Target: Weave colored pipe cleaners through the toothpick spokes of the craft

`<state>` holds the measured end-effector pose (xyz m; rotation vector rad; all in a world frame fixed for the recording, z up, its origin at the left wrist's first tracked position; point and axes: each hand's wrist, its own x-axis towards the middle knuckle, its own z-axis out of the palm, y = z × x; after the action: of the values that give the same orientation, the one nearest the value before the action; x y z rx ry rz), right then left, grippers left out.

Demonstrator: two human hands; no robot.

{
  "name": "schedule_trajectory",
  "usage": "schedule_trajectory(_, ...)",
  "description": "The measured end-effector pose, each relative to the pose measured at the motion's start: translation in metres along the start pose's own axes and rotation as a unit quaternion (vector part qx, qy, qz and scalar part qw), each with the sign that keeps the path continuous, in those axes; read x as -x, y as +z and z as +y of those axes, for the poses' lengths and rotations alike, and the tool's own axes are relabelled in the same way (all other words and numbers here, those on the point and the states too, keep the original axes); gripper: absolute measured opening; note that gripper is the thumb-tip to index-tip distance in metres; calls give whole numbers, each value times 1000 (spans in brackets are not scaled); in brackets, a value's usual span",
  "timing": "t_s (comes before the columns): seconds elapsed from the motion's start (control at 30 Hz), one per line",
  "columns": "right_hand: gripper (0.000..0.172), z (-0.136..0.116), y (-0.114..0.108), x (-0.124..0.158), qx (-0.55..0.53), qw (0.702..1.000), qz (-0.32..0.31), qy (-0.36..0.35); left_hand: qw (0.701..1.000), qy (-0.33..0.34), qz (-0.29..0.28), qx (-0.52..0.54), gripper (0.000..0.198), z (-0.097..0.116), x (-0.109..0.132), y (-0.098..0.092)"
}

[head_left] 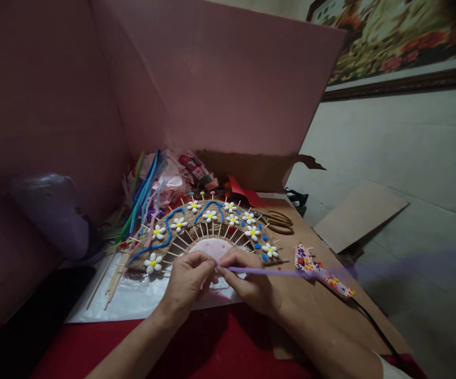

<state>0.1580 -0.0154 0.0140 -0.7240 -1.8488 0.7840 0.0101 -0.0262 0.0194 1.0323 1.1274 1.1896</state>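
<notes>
My left hand (191, 279) and my right hand (247, 279) meet at the front, both pinching a purple pipe cleaner (269, 271). Its short end sits between my fingertips, while the long part runs off to the right and blurs. Just behind my hands lies a twine-woven fan-shaped piece (190, 218) with thin sticks poking out along both edges. White flowers with yellow centres (253, 231), a wavy blue strip (168, 231) and small blue pieces decorate it. A pale pink half-round (212, 246) shows in its inner curve, partly hidden by my hands.
Loose wooden sticks (111, 281) lie left on white plastic sheeting (81, 300). Coloured pipe cleaners (143, 192) are heaped behind. Scissors (279, 221) and a flower-patterned glue gun (323, 273) with a black cable lie right on brown cardboard (291, 316). Tall pink panels (220, 79) stand behind.
</notes>
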Motion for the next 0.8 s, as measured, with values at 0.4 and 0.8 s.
schedule_trajectory(0.4,19,2,-3,-5,-224,960,45,159,992,58,-108,-4,23,3,4,-1)
schedule_trajectory(0.8,23,12,-7,-9,-301,932,-45,195,916,258,-136,-277,20,6,5,-11)
